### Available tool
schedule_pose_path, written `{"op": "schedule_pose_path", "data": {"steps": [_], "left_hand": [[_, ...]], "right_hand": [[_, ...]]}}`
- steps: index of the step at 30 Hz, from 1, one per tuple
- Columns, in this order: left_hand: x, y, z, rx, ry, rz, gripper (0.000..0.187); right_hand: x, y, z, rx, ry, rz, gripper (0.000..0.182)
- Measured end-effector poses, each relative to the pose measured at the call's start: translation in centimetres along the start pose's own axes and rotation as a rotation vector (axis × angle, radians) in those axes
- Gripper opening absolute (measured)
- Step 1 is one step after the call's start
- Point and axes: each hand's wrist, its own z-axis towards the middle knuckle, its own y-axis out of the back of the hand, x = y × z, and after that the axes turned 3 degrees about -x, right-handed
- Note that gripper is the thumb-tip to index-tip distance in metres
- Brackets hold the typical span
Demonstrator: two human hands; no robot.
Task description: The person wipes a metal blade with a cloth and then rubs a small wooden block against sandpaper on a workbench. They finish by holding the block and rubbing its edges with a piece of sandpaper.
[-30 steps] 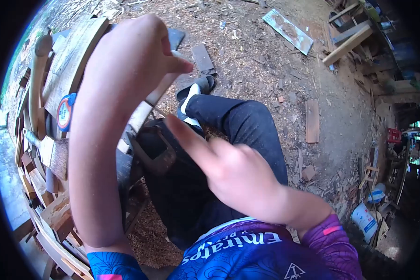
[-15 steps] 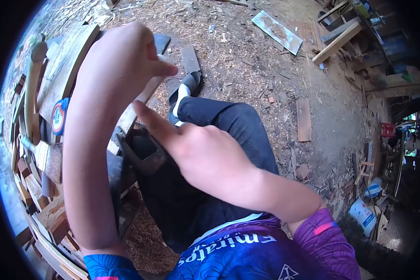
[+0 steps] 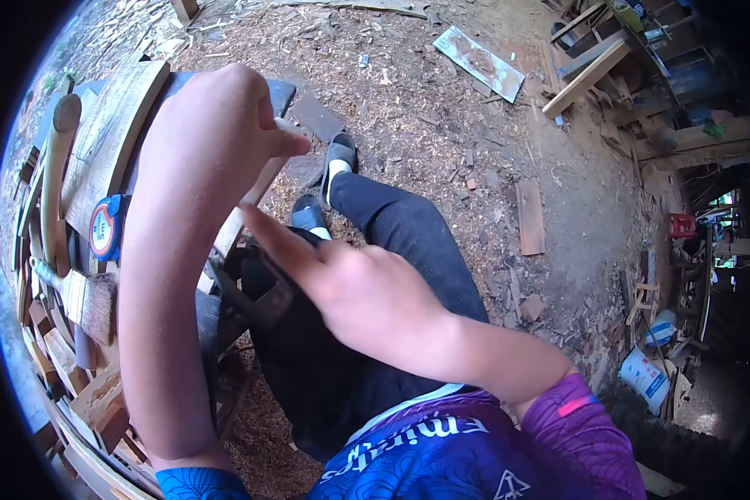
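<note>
My left hand (image 3: 221,117) is bent over at the wrist and closed around the upper part of a pale wooden strip (image 3: 268,171), its thumb stretched along it. My right hand (image 3: 362,287) lies lower, with its index finger pointing up to the strip's edge. The other right fingers curl underneath, and whatever they hold is hidden. Below the strip, a dark metal clamp-like frame (image 3: 267,307) sits by my thigh. A tape measure (image 3: 104,229) lies left of my left forearm, with a wide brush (image 3: 90,302) just below it.
A wooden-handled tool (image 3: 58,167) and a thick board (image 3: 125,125) rest on the bench at left, above stacked wood offcuts (image 3: 100,400). Shavings cover the ground (image 3: 425,158). A loose plank (image 3: 529,218) and a pale panel (image 3: 479,62) lie there. White buckets (image 3: 644,375) stand right.
The view has shifted slightly, so the bench items and my left hand sit lower in the picture. My feet show farther apart. Both hands keep nearly the same pose around the strip.
</note>
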Motion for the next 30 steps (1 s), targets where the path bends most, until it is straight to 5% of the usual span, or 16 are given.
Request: {"op": "schedule_pose_path", "data": {"steps": [18, 23, 30], "left_hand": [[1.0, -0.1, 0.3, -0.056, -0.035, 0.000, 0.035], [0.3, -0.1, 0.2, -0.011, -0.031, 0.012, 0.035], [1.2, -0.5, 0.1, -0.102, -0.042, 0.026, 0.036]], "right_hand": [[0.2, 4.0, -4.4, 0.167, -0.065, 0.004, 0.089], [1.3, 2.5, 1.7, 0.210, -0.134, -0.066, 0.079], [-0.3, 4.1, -4.7, 0.183, -0.070, 0.035, 0.085]]}}
